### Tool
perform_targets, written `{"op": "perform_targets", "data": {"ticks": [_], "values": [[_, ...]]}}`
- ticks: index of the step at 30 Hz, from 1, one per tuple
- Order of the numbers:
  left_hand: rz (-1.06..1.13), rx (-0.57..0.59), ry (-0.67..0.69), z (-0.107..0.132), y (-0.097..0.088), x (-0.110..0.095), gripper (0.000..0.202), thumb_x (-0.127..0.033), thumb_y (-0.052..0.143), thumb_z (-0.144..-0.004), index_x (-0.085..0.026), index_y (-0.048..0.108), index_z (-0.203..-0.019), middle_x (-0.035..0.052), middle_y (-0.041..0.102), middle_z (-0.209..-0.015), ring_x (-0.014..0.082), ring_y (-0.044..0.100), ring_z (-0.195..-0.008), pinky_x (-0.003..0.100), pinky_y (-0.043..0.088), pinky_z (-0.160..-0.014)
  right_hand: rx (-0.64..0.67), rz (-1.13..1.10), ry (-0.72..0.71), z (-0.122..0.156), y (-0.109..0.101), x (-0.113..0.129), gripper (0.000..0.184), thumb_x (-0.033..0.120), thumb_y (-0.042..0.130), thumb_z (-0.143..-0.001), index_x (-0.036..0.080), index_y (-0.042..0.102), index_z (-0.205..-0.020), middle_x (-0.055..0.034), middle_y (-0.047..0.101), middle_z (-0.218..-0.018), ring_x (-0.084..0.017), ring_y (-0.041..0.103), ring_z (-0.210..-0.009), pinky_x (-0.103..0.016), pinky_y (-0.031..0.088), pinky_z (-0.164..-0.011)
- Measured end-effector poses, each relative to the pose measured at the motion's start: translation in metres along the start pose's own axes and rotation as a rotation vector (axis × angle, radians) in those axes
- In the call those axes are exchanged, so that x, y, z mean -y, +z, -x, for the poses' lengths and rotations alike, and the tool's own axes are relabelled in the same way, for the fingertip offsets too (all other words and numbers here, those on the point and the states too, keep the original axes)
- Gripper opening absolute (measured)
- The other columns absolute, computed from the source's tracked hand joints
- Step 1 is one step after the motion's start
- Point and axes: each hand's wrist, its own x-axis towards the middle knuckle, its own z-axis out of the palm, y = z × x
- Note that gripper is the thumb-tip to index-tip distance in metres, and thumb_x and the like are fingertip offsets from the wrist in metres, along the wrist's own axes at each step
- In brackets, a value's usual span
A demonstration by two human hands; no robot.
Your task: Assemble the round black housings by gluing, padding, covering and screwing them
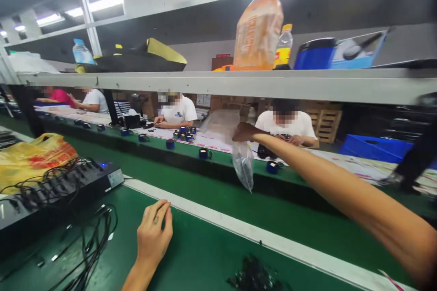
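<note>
My right hand (245, 132) reaches far forward over the green belt, closed around the top of a clear plastic bag (243, 168). The bag hangs down from it in front of the row of small blue round items. My left hand (155, 232) is above the near green tabletop by the white edge strip. Its fingers are bent together with the thumb close to them, and nothing shows in them. A bundle of black cables (97, 241) lies to its left. Near the bottom middle is a blurred heap of small black parts (254, 275).
A black multi-port box (112, 179) with plugged cables and a yellow plastic bag (37, 154) stand at left. Overhead, a shelf (191, 82) carries an orange bottle (259, 32). Co-workers in white (179, 109) sit across the belt. A blue bin (372, 148) is at right.
</note>
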Motion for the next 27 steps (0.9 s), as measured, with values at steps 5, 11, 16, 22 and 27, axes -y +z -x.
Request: {"op": "perform_targets", "data": {"ticks": [5, 11, 16, 22, 27], "values": [[-0.023, 0.075, 0.000, 0.003, 0.006, 0.003, 0.020, -0.009, 0.057, -0.085, -0.021, 0.065, -0.098, 0.0075, 0.070, -0.092, 0.0225, 0.065, -0.083, 0.035, 0.052, -0.078, -0.109, -0.140, 0.272, -0.089, 0.015, -0.028, 0.032, 0.033, 0.059, -0.094, 0.012, 0.056, -0.117, -0.0090, 0.058, -0.111, -0.019, 0.061, -0.092, -0.036, 0.055, -0.078], [-0.029, 0.205, -0.001, 0.008, 0.009, -0.001, 0.020, -0.008, 0.054, -0.087, -0.020, 0.063, -0.100, 0.0077, 0.069, -0.093, 0.0206, 0.064, -0.082, 0.034, 0.053, -0.076, -0.159, -0.309, 0.420, -0.152, 0.067, -0.043, 0.033, 0.033, 0.059, -0.094, 0.013, 0.055, -0.120, -0.0093, 0.057, -0.114, -0.019, 0.061, -0.094, -0.036, 0.055, -0.078], [-0.084, 0.204, -0.005, 0.010, 0.010, 0.002, 0.019, -0.009, 0.053, -0.088, -0.021, 0.063, -0.098, 0.0071, 0.068, -0.091, 0.0204, 0.064, -0.082, 0.034, 0.052, -0.076, -0.043, -0.362, 0.413, -0.140, 0.123, -0.046, 0.033, 0.034, 0.058, -0.095, 0.014, 0.055, -0.120, -0.0088, 0.058, -0.113, -0.019, 0.061, -0.093, -0.036, 0.055, -0.078], [-0.128, 0.193, -0.001, 0.009, 0.013, 0.011, 0.014, -0.012, 0.054, -0.088, -0.018, 0.066, -0.092, 0.0081, 0.070, -0.089, 0.0223, 0.064, -0.080, 0.034, 0.052, -0.076, 0.106, -0.183, 0.334, -0.095, 0.089, -0.038, 0.032, 0.033, 0.059, -0.094, 0.014, 0.055, -0.119, -0.0084, 0.058, -0.113, -0.018, 0.061, -0.092, -0.036, 0.055, -0.077], [-0.068, 0.206, 0.008, 0.008, 0.019, 0.010, 0.014, -0.015, 0.055, -0.087, -0.015, 0.069, -0.089, 0.0101, 0.072, -0.088, 0.0250, 0.065, -0.080, 0.036, 0.052, -0.075, 0.231, 0.078, 0.145, -0.021, 0.026, -0.018, 0.030, 0.032, 0.060, -0.094, 0.013, 0.057, -0.117, -0.0076, 0.060, -0.109, -0.018, 0.062, -0.092, -0.037, 0.055, -0.079]]}}
